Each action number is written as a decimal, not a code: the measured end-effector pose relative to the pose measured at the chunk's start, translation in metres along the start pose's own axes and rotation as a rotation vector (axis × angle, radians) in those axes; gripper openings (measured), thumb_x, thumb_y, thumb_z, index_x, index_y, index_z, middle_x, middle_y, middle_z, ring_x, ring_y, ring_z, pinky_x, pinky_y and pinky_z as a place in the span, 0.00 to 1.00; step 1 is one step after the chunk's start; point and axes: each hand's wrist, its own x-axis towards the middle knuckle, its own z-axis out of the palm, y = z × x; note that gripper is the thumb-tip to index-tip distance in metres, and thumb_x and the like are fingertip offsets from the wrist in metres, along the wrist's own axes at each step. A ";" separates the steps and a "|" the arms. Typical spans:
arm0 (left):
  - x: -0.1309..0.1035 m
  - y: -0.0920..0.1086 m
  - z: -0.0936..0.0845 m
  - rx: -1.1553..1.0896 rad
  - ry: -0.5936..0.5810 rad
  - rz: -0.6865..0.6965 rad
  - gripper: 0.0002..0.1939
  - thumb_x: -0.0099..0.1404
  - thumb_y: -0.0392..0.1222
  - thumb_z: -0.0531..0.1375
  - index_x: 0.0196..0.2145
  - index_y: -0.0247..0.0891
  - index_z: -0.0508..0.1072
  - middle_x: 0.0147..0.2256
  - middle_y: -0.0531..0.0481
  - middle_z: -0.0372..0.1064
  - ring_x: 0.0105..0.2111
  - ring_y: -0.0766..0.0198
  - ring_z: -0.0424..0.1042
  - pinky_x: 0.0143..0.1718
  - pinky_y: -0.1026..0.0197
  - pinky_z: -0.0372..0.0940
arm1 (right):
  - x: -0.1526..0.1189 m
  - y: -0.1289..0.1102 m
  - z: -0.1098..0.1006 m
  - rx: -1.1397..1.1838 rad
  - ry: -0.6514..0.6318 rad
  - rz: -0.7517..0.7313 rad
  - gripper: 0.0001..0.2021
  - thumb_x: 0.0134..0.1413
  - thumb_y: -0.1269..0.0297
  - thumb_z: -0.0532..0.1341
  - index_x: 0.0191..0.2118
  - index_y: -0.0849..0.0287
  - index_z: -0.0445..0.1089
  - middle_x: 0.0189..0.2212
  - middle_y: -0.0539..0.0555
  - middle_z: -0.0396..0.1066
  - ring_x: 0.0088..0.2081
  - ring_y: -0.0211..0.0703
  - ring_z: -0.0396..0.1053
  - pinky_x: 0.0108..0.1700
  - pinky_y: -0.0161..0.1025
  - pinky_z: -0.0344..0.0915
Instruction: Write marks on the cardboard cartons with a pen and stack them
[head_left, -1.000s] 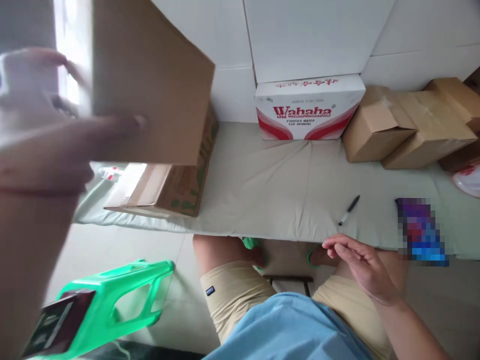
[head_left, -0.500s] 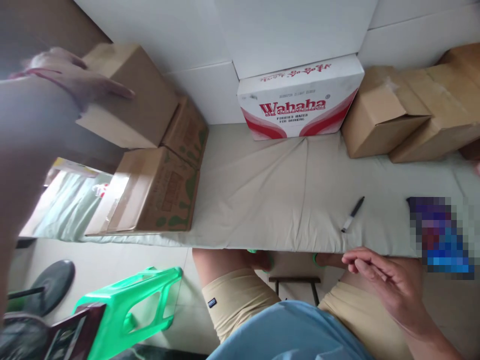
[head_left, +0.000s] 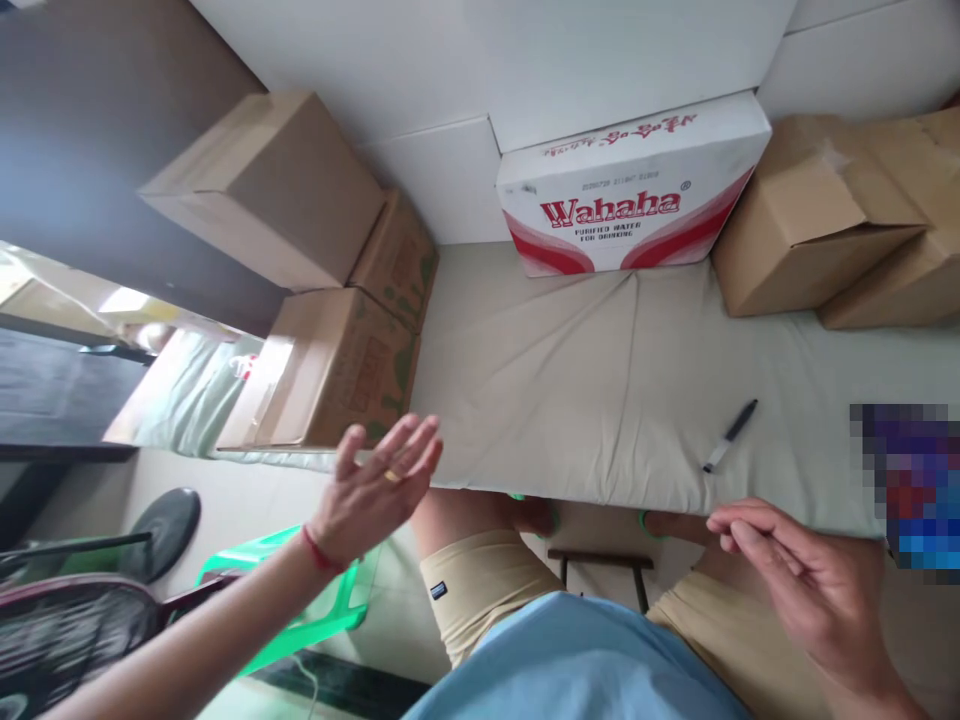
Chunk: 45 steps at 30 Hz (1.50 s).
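My left hand (head_left: pixel 382 485), with a ring and a red string at the wrist, is open and empty in front of the lower left carton (head_left: pixel 322 370). My right hand (head_left: pixel 795 565) hovers over my right thigh at the table's front edge, its fingers pressed together and curled, with nothing visible in them. A black and white pen (head_left: pixel 730 436) lies on the cloth-covered table (head_left: pixel 525 400), beyond my right hand. Another plain carton (head_left: pixel 277 190) rests tilted on the stacked cartons at the left.
A white and red Wahaha box (head_left: pixel 637 200) stands against the wall. Brown cartons (head_left: pixel 810 220) are at the right. A blurred-out coloured item (head_left: pixel 919 490) lies on the right edge. A green stool (head_left: pixel 330 610) and a chair are at lower left.
My left hand has come away from the upper left carton, down and to the right, to the table's front edge. The view has shifted a little left. My right hand looks much the same.
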 end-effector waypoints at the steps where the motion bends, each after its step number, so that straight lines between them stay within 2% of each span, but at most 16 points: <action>1: -0.014 0.008 0.017 0.026 0.017 0.012 0.31 0.78 0.34 0.53 0.74 0.55 0.64 0.72 0.51 0.67 0.75 0.51 0.62 0.81 0.38 0.23 | 0.000 -0.002 0.001 0.008 0.003 0.013 0.15 0.65 0.46 0.69 0.38 0.51 0.84 0.40 0.56 0.82 0.37 0.45 0.78 0.39 0.34 0.79; 3: -0.031 0.007 0.042 0.128 0.102 0.051 0.37 0.74 0.28 0.51 0.76 0.53 0.62 0.70 0.48 0.69 0.76 0.56 0.58 0.81 0.44 0.21 | -0.001 -0.003 0.001 0.012 0.002 0.017 0.15 0.64 0.46 0.69 0.38 0.51 0.84 0.41 0.57 0.82 0.39 0.46 0.78 0.39 0.35 0.79; 6: -0.040 -0.020 0.057 0.177 0.109 0.012 0.42 0.70 0.25 0.51 0.78 0.49 0.59 0.71 0.42 0.66 0.78 0.56 0.52 0.80 0.41 0.21 | -0.002 0.001 0.001 0.008 -0.003 0.001 0.15 0.64 0.46 0.69 0.39 0.52 0.84 0.41 0.57 0.82 0.40 0.47 0.78 0.39 0.35 0.79; 10: -0.044 -0.047 0.055 0.178 0.034 0.048 0.39 0.73 0.26 0.50 0.77 0.49 0.60 0.71 0.44 0.66 0.75 0.56 0.61 0.80 0.44 0.26 | -0.009 0.005 0.002 0.049 -0.014 -0.009 0.14 0.64 0.47 0.70 0.39 0.52 0.85 0.40 0.57 0.82 0.37 0.45 0.78 0.39 0.34 0.79; 13: -0.047 -0.057 0.047 0.205 0.016 0.068 0.29 0.79 0.35 0.52 0.74 0.47 0.64 0.71 0.45 0.67 0.72 0.55 0.68 0.80 0.47 0.31 | -0.014 0.003 0.003 0.066 0.009 0.037 0.16 0.63 0.45 0.70 0.38 0.53 0.85 0.42 0.58 0.82 0.39 0.46 0.78 0.40 0.34 0.79; 15: -0.049 -0.064 0.043 0.229 0.041 0.065 0.27 0.80 0.40 0.54 0.73 0.45 0.65 0.71 0.44 0.68 0.71 0.53 0.69 0.80 0.48 0.33 | -0.016 0.001 0.004 0.072 0.011 0.042 0.16 0.63 0.45 0.70 0.38 0.53 0.85 0.42 0.58 0.82 0.39 0.46 0.78 0.39 0.34 0.78; 18: -0.051 -0.076 0.042 0.241 0.070 0.078 0.31 0.78 0.34 0.53 0.75 0.45 0.63 0.71 0.42 0.67 0.71 0.54 0.68 0.80 0.49 0.35 | -0.017 0.001 0.002 0.083 0.021 0.029 0.16 0.63 0.45 0.70 0.38 0.53 0.85 0.40 0.58 0.81 0.37 0.46 0.77 0.39 0.35 0.78; 21: -0.051 -0.084 0.050 0.208 0.058 0.122 0.38 0.73 0.26 0.50 0.76 0.47 0.63 0.70 0.42 0.69 0.72 0.57 0.66 0.80 0.47 0.39 | -0.018 0.001 0.001 0.088 0.018 0.018 0.17 0.62 0.44 0.70 0.38 0.52 0.85 0.40 0.58 0.82 0.36 0.45 0.77 0.37 0.35 0.78; 25: -0.045 -0.087 0.064 0.187 0.029 0.193 0.32 0.74 0.28 0.49 0.70 0.46 0.71 0.67 0.42 0.73 0.70 0.59 0.69 0.79 0.47 0.44 | -0.021 0.003 0.000 0.080 0.009 0.012 0.17 0.63 0.44 0.70 0.37 0.53 0.85 0.39 0.58 0.82 0.36 0.46 0.77 0.37 0.35 0.79; 27: -0.042 -0.086 0.066 0.194 0.026 0.206 0.29 0.76 0.30 0.49 0.68 0.47 0.72 0.67 0.43 0.74 0.70 0.60 0.70 0.79 0.47 0.44 | -0.023 0.007 -0.002 0.076 0.016 0.006 0.16 0.63 0.45 0.70 0.38 0.53 0.85 0.40 0.58 0.82 0.36 0.46 0.77 0.37 0.35 0.79; 29: -0.040 -0.084 0.064 0.207 0.024 0.206 0.29 0.77 0.31 0.49 0.69 0.48 0.71 0.68 0.43 0.72 0.71 0.61 0.69 0.80 0.48 0.42 | -0.023 0.014 -0.006 0.078 0.013 -0.016 0.15 0.64 0.47 0.70 0.39 0.53 0.85 0.40 0.58 0.82 0.36 0.45 0.77 0.37 0.35 0.79; 32: -0.042 -0.084 0.058 0.233 0.048 0.166 0.34 0.76 0.28 0.49 0.75 0.46 0.64 0.71 0.40 0.68 0.71 0.61 0.68 0.81 0.48 0.36 | -0.020 0.026 -0.012 0.081 -0.032 -0.099 0.12 0.65 0.51 0.69 0.40 0.53 0.85 0.38 0.58 0.82 0.35 0.44 0.78 0.36 0.34 0.80; 35: -0.045 -0.089 0.053 0.241 0.077 0.167 0.37 0.74 0.25 0.48 0.77 0.44 0.61 0.71 0.38 0.66 0.70 0.59 0.70 0.80 0.46 0.37 | -0.017 0.033 -0.013 0.091 -0.057 -0.140 0.11 0.65 0.53 0.70 0.41 0.53 0.85 0.38 0.58 0.82 0.35 0.45 0.78 0.36 0.34 0.80; 38: -0.048 -0.098 0.050 0.224 0.065 0.212 0.37 0.74 0.24 0.47 0.75 0.43 0.64 0.70 0.38 0.67 0.69 0.58 0.71 0.80 0.46 0.41 | -0.017 0.032 -0.012 0.103 -0.052 -0.105 0.11 0.66 0.53 0.69 0.41 0.53 0.85 0.39 0.58 0.81 0.35 0.44 0.78 0.37 0.34 0.80; 41: -0.046 -0.102 0.050 0.201 0.020 0.188 0.35 0.73 0.25 0.47 0.73 0.43 0.68 0.69 0.38 0.69 0.68 0.57 0.73 0.79 0.45 0.46 | -0.017 0.032 -0.012 0.105 -0.049 -0.097 0.11 0.66 0.52 0.69 0.41 0.53 0.85 0.39 0.58 0.81 0.35 0.44 0.77 0.37 0.35 0.80; 45: -0.032 -0.086 0.049 0.196 -0.038 0.132 0.29 0.73 0.27 0.50 0.64 0.42 0.78 0.60 0.38 0.80 0.68 0.52 0.73 0.79 0.41 0.47 | -0.019 0.033 -0.009 0.115 -0.051 -0.129 0.11 0.64 0.52 0.70 0.40 0.52 0.85 0.38 0.58 0.82 0.33 0.46 0.77 0.34 0.36 0.79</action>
